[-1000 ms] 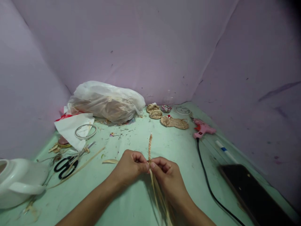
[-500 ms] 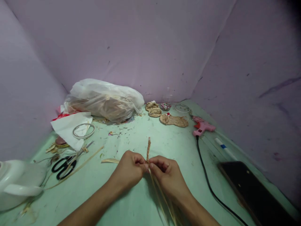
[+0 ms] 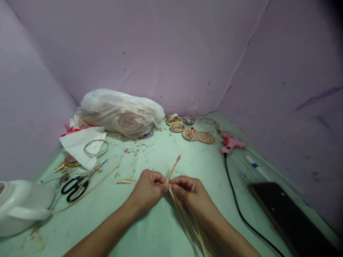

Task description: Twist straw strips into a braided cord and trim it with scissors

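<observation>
Tilting over to the right, the short braid had left the near-upright stance of half a second earlier, while both hands kept their place. Closest to us, loose strands trailed from under the fingers toward the right forearm. The left hand and right hand were each pinched, thumb against fingers, on the braid's lower end, nearly meeting there, I'd guess to keep the plait tight where the strands parted. Its tip pointed away, over the green tabletop. Scissors lay to the left and a pink glue gun to the right, probably for easy reach. Beyond were woven pieces and a plastic bag. I could read no brand, label or writing anywhere.
</observation>
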`<state>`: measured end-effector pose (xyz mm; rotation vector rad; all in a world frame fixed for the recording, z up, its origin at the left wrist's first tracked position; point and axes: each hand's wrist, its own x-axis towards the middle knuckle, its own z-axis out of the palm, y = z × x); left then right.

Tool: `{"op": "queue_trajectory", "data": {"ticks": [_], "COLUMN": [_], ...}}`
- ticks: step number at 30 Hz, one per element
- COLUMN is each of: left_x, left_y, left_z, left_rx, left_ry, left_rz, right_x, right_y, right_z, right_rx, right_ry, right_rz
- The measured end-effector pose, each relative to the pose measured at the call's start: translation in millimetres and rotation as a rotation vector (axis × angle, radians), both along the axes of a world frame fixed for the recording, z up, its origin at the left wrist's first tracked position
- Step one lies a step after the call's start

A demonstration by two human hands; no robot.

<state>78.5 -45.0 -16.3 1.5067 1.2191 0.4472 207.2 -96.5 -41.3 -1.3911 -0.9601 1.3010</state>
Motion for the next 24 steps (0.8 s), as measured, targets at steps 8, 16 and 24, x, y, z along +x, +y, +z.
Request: {"op": "queue_trajectory", "data": {"ticks": [8,16,24], "left_x": [0.2,11.3,12.9], "left_y": [-1.9,-10.0,-9.5], "left_z": [-0.2,-6.7,-4.3], "left_rx": [0.05,0.025,-0.42], "left_ry": [0.044,0.049,-0.203], "left_rz": [0.006,0.248,0.446], "right_x": [4.4,-11.9,-29.0], "right_y": [-0.9,-12.1,-27.3], "right_z": [5.3,10.4,-0.9], "right_rx": [-0.063,0.001,0.346], "right_ry": [-0.226,-0.305,-0.708], "right_rz": [-0.057,-0.058,0.042]}}
